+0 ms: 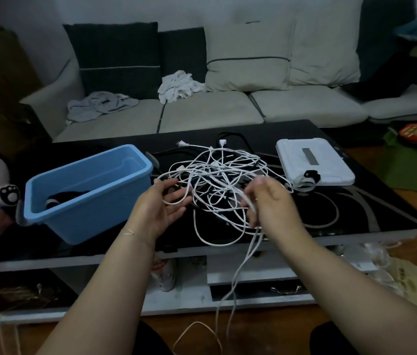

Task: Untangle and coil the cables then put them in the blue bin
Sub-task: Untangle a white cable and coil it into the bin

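Cables (217, 180), mostly white with some black strands under them, lie in a loose knot at the middle of the coffee table (356, 208), close to its front edge so both hands can work them. Her right hand (266, 201) looks to be pinching a white strand between curled fingers, though blur hides the exact hold; that strand runs over the front edge toward the floor, likely a length being drawn free. Her left hand (164, 208) is spread, palm up, with a loop lying across the fingers, steadying the knot. Waiting at the table's left front corner is the blue bin (87, 190), with something dark already in it.
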